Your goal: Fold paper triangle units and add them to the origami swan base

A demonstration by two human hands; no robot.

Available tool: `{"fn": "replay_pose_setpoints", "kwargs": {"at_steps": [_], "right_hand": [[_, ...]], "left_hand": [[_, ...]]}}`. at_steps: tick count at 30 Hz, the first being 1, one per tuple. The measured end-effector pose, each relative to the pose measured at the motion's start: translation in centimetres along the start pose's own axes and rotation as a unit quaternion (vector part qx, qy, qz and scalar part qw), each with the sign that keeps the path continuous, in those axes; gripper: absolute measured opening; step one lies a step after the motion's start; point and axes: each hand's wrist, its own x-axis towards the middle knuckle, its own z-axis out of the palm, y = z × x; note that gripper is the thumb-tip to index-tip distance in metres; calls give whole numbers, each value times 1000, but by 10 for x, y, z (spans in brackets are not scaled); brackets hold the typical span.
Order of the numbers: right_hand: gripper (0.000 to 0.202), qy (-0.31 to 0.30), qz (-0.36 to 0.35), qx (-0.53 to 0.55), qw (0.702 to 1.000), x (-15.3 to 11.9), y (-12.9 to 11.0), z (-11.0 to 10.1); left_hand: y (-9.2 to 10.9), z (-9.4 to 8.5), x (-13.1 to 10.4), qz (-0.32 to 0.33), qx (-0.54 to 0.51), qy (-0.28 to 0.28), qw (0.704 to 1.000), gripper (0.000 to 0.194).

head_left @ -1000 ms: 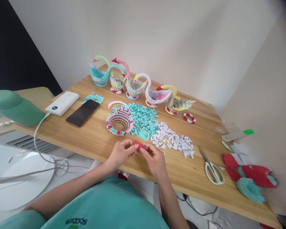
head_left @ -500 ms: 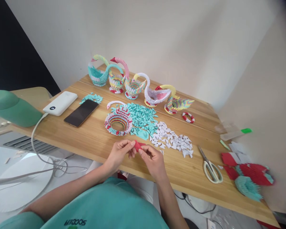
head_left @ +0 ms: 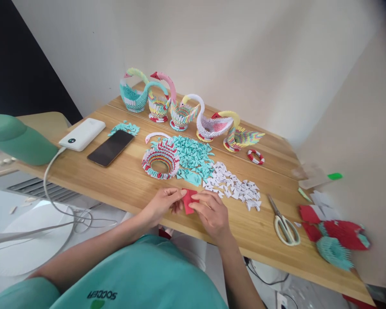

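Note:
Between my two hands, over the table's front edge, is a small piece of red paper (head_left: pixel 188 204) that looks folded. My left hand (head_left: pixel 166 202) pinches its left side between thumb and fingers. On the other side my right hand (head_left: pixel 212 211) grips the right edge, fingers bent over it. Just beyond them stands a striped paper bowl (head_left: pixel 161 161) built of folded pieces, with a white curved neck (head_left: pixel 157 134) lying behind it. Close by lie a pile of teal folded paper pieces (head_left: pixel 193 151) and a pile of white ones (head_left: pixel 236 185).
Several finished paper swans (head_left: pixel 212 126) line the back. A red-and-white ring (head_left: pixel 255 157) lies near them. Scissors (head_left: pixel 284 225) and red paper sheets (head_left: pixel 344 234) are on the right. At left are a phone (head_left: pixel 111 148), a cabled power bank (head_left: pixel 82 134) and a green bottle (head_left: pixel 22 139).
The red paper now shows a flatter, upright rectangle between my hands. My right hand has shifted its grip, fingers now over the paper's right side. The view tilts slightly.

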Motion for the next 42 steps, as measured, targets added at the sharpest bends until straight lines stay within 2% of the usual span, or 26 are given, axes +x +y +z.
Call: {"fn": "replay_pose_setpoints", "kwargs": {"at_steps": [5,8,13,15,18,27,30,33,37,39,42], "right_hand": [[24,-14,1,-19,1000,-5,2,1],[22,-21,28,6,999,-7,2,1],[10,-13,173,104,979,-4,-4,4],[8,-9,245,151,958,-3,-7,7],[10,-7,326,209,922,-2,-11,11],[15,9,414,283,865,-3,-10,14],[24,5,425,300,854,-3,-10,14],[21,7,430,315,846,-3,-11,16],[18,24,425,324,845,-4,-12,18],[18,17,420,320,849,-5,-12,18],[16,-14,398,297,868,-3,-11,13]], "left_hand": [[-1,-5,-1,-13,62,-27,998,43],[2,-6,-3,41,142,-22,989,39],[10,-4,-8,195,331,-16,923,29],[12,-3,-10,219,364,-20,905,28],[13,-4,-11,224,390,-30,893,28],[13,-4,-12,204,389,-45,897,29],[14,-3,-14,190,363,-50,911,29],[13,-1,-16,168,317,-52,932,29],[9,1,-13,159,297,-10,941,25],[8,1,-11,173,305,10,937,25],[9,-2,-9,187,342,10,921,21]]}}
